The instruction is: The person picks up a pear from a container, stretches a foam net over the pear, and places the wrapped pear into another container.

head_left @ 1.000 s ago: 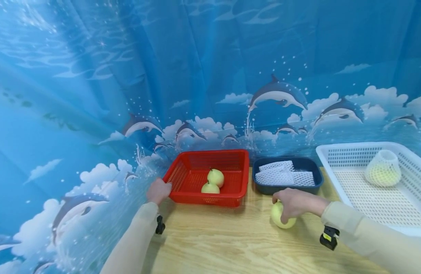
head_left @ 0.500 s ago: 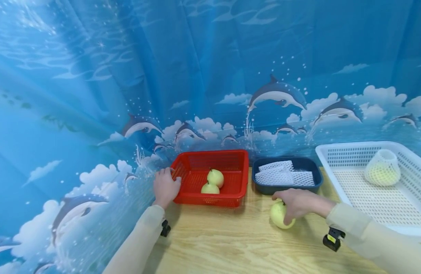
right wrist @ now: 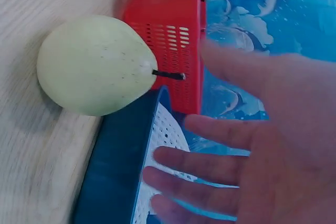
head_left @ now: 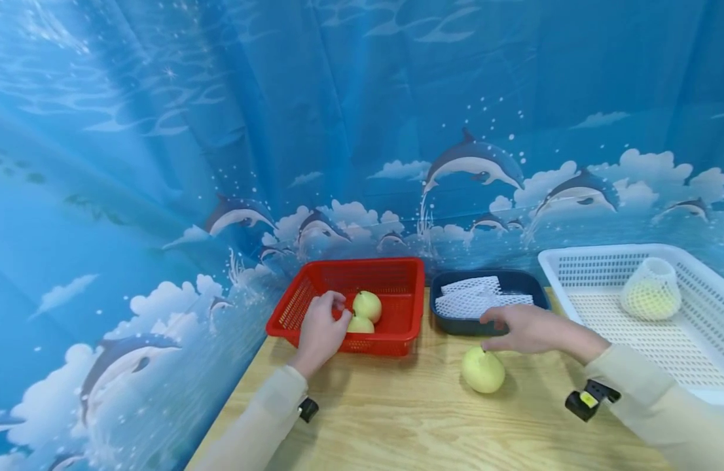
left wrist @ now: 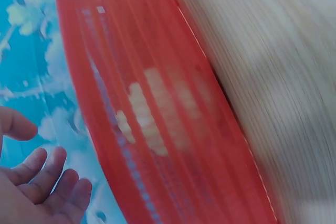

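Observation:
Over the near left part of the red basket point(head_left: 409, 337) hovers my left hand point(head_left: 321, 333), fingers loosely bent and holding nothing. Two pears lie in that basket: the rear pear point(head_left: 368, 305) and the front pear point(head_left: 361, 324), which the left hand partly covers. A third pear point(head_left: 483, 371) stands on the wooden table, its stem up. My right hand point(head_left: 529, 329) is just above and to the right of it, apart from the fruit. In the right wrist view its fingers point(right wrist: 205, 166) are spread, with nothing between them.
White foam net sleeves point(head_left: 476, 301) lie in the dark blue tray point(head_left: 456, 326), right of the red basket. Farther right, a white basket point(head_left: 565, 297) holds a pear in a foam net point(head_left: 652, 291). A dolphin-print curtain point(head_left: 362, 131) hangs behind the wooden table point(head_left: 385, 418).
My right hand has let go of the pear on the table and lifted to the right. My left hand has left the red basket's left side and moved right, over the basket.

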The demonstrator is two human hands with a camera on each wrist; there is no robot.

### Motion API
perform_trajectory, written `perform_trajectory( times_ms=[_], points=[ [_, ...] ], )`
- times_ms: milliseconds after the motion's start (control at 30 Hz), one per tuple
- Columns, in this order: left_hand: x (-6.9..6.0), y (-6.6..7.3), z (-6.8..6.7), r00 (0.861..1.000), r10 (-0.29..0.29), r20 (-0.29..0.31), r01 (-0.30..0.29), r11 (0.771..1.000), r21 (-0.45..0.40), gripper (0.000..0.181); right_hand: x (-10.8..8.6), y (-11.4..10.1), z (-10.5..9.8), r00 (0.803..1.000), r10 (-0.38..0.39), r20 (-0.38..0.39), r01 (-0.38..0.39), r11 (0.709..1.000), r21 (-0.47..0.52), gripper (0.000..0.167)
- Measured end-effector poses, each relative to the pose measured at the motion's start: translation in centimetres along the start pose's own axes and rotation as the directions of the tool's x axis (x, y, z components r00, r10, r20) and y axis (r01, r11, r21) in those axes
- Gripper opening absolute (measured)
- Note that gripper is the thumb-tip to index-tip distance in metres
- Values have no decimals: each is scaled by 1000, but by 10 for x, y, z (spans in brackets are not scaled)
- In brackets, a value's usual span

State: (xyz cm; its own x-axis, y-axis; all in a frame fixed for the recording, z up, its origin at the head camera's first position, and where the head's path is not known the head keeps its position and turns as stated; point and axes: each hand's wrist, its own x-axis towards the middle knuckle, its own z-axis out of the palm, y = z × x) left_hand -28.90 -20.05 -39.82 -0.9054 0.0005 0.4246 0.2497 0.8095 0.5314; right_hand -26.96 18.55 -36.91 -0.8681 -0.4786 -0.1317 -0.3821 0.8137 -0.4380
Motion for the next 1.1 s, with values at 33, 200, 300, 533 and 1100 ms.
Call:
perform_trajectory(
  times_ms=[33, 200, 300, 533, 1100],
  points=[
    [-2, 4, 2, 1000, 16, 6, -16, 1000, -18, 18, 1, 1, -1, 999, -6, -33, 6, 1000, 1, 57],
    [-14, 22, 9, 997, 60, 56, -55, 995, -86, 18, 9, 2, -4, 985, -8, -170, 10, 1000, 15, 37],
    [-20, 32, 13, 993, 74, 97, -61, 990, -131, 17, 16, 1, -5, 977, 1, -213, 1, 1000, 10, 31],
    [-31, 50, 22, 975, 128, 181, -83, 968, -237, 12, 36, 3, -12, 955, 28, -295, -39, 999, -32, 28],
    [-50, 80, 37, 934, 139, 330, -61, 969, -238, 11, 80, 15, -7, 985, 118, -122, -136, 978, -158, 56]
  ],
)
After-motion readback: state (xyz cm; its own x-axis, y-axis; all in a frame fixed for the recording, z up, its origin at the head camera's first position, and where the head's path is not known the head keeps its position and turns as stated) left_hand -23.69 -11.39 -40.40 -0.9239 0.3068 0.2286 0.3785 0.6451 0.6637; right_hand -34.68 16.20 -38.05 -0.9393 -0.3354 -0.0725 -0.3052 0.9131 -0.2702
